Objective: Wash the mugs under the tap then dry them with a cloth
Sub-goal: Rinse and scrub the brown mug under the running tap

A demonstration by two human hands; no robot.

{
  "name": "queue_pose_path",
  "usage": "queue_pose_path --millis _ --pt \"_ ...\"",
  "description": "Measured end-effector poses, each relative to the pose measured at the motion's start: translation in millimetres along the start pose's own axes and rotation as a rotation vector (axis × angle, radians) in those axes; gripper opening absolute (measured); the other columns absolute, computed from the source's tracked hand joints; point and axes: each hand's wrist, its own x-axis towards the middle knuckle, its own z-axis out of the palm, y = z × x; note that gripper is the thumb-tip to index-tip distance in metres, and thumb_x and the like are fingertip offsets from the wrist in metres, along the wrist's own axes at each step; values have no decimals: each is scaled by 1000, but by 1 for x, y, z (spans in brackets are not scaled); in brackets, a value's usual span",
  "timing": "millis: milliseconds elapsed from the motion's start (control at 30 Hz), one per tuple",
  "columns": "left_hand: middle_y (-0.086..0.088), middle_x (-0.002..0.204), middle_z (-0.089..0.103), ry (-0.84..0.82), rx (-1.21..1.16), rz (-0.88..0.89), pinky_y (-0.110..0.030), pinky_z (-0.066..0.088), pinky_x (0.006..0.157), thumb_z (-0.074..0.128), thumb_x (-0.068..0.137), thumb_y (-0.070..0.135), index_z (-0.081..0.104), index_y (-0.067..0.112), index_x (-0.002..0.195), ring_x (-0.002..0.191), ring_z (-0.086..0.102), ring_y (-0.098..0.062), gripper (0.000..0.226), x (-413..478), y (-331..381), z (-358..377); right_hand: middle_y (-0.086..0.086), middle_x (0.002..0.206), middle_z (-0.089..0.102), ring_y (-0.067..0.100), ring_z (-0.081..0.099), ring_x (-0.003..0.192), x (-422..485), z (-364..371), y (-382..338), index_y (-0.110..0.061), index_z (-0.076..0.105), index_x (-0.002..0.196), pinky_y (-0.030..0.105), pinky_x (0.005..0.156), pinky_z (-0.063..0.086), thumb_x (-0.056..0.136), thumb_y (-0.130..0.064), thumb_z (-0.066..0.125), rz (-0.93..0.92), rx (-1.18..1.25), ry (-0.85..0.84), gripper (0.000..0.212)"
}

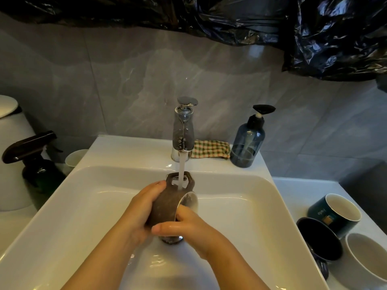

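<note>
Rinsing is going on at the brown mug (167,208), which is lying on its side in the air over the middle of the sink (83,195), mouth facing three o'clock and handle (180,180) pointing to twelve o'clock, where the water stream (181,164) is striking it. The left hand (138,210) is wrapping the mug's body from nine o'clock, fingers curled round the base end; the right hand (188,229) is gripping from five o'clock, thumb lying across the underside and fingers bent over the rim. To my eye the water is reaching only the handle, so the step is probably calling for tipping the mouth up under the flow and rubbing round the inside wall, which I am judging to be the part needing it most. Wet glaze is likely making the mug slippery, so one hand should be clamping firmly while the other is rubbing. At twelve o'clock the tap (183,130) is running; the checked cloth (210,149) is lying at one o'clock beside it, and three more mugs (326,214) are waiting at four o'clock.
</note>
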Motion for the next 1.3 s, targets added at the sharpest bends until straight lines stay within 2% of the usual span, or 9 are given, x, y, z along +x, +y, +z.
queue_pose_path --millis 167,333,467,567,700,833,967,1133,1300 --pt "-17 96 72 -2 26 -20 -32 51 66 58 88 34 69 9 108 82 68 -28 34 0 -2 0 -12 122 51 11 42 126 11 4 15 -37 49 122 36 107 38 66 -50 68 -14 -351 131 61" --pt "-9 73 72 9 -119 -90 -30 53 55 60 85 40 69 11 95 63 69 -23 31 4 0 2 -7 106 60 9 58 98 3 3 4 -30 58 115 32 85 52 70 -52 66 -115 -555 404 50" --pt "-13 71 71 -17 -164 -134 -35 56 62 62 84 38 70 7 93 57 68 -26 33 0 4 -2 -4 103 69 13 63 96 -3 1 -1 -25 65 109 34 88 51 77 -34 71 -23 -534 135 34" --pt "-14 81 72 -11 -142 -175 -41 54 74 65 80 43 70 8 104 72 68 -29 42 -1 4 -8 0 117 62 16 56 112 1 9 -3 -26 60 117 39 100 45 71 -28 75 -38 -451 50 48" --pt "-14 82 72 -12 -87 -222 -41 53 76 66 78 42 72 8 101 77 67 -30 41 -3 2 -6 -30 107 34 9 36 120 -1 4 -2 -27 45 134 32 112 28 68 -29 81 -106 -634 130 75" --pt "-13 73 72 -29 -109 -167 -35 52 68 62 84 34 73 6 88 59 68 -24 31 -5 3 0 -14 124 52 7 38 122 -3 5 -6 -28 55 126 26 108 31 78 -33 70 -102 -750 129 50" --pt "-13 70 71 -56 -164 -135 -36 52 65 63 84 33 74 9 76 56 68 -25 28 -6 5 2 -2 117 64 13 58 109 0 4 -3 -26 59 123 33 96 48 76 -33 71 10 -619 114 48" --pt "-13 87 73 -18 -121 -84 -35 53 65 64 83 36 70 10 105 77 69 -27 34 -3 3 -1 -21 111 53 9 50 117 8 9 5 -44 49 113 36 103 42 65 -32 74 -80 -382 202 55" --pt "-13 92 72 -6 -71 -20 -31 51 64 60 87 31 69 11 105 79 68 -24 28 -3 5 -2 -25 109 47 10 50 115 8 10 0 -46 59 97 34 103 43 76 -40 69 -7 -406 247 24"
